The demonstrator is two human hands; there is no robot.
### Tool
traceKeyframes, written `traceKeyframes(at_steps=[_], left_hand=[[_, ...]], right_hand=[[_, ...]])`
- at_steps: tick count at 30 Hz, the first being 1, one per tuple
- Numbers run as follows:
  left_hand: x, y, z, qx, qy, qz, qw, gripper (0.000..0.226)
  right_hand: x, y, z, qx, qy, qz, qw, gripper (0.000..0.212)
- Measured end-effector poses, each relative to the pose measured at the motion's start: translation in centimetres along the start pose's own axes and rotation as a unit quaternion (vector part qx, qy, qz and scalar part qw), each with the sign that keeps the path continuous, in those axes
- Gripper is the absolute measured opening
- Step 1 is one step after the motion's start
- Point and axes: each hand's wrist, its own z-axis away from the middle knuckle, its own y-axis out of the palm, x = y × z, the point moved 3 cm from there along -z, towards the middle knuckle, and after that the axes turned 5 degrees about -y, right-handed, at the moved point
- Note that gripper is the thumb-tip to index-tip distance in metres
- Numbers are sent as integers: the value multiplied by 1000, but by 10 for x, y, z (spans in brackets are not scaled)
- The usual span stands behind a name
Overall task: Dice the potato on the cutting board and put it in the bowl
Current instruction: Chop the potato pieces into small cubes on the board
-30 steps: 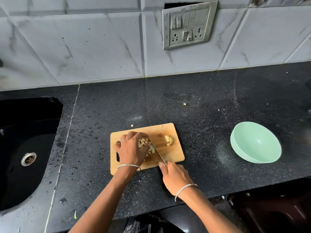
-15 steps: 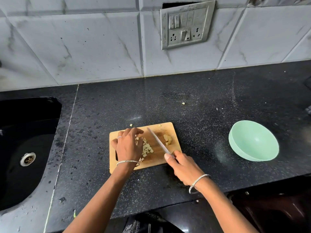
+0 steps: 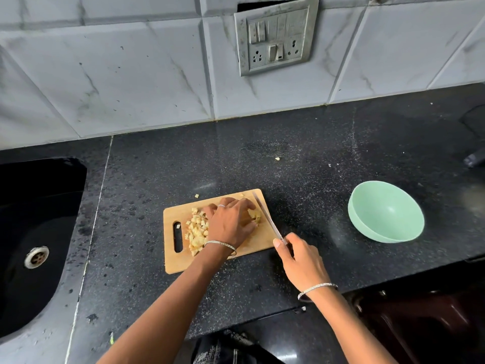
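Board: the cutting board [image 3: 172, 262] lies flat on the black counter [image 3: 288, 143], between the sink [image 3: 34, 206] and the bowl.
Diced potato: a heap of small pale cubes [image 3: 196, 232] sits on the left half of the board, beside the handle slot. One cube lies in the slot itself.
Uncut piece: a larger chunk [image 3: 256, 216] sits near the board's right edge, partly hidden under the fingers.
Left hand: the left hand [image 3: 231, 222] reaches across the board, its bent fingers and thumb holding that chunk in place.
Right hand: the right hand [image 3: 301, 261] is closed around the handle of the knife [image 3: 267, 219], forefinger lying along the top.
Knife: the blade runs along the board's right edge, just beside the chunk. Whether the edge touches the board cannot be told.
Bowl: the green bowl [image 3: 385, 214] stands well apart to the right, tipped a little, with nothing in it.
Strays: one bit [image 3: 196, 196] lies just off the board's far edge, another [image 3: 277, 159] farther back on the counter.
Done: most of the potato looks diced, judging by the size of the heap.
Left to do: cut the last chunk, then move every cube to the bowl. Roughly past the halfway mark.
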Motion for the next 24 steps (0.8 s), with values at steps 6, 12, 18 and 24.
traceKeyframes(at_steps=[6,12,18,24], left_hand=[[6,4,-5,-9,3,21,1000,31],[12,3,-6,-13,10,30,999,30],[10,2,-6,-15,27,35,999,32],[4,0,-6,-32,46,44,997,20]], right_hand=[[-7,6,0,-2,4,-8,1000,29],[-6,11,-3,8,-8,-14,1000,30],[-7,12,-3,4,-3,-15,1000,29],[-7,12,-4,5,-2,-21,1000,33]])
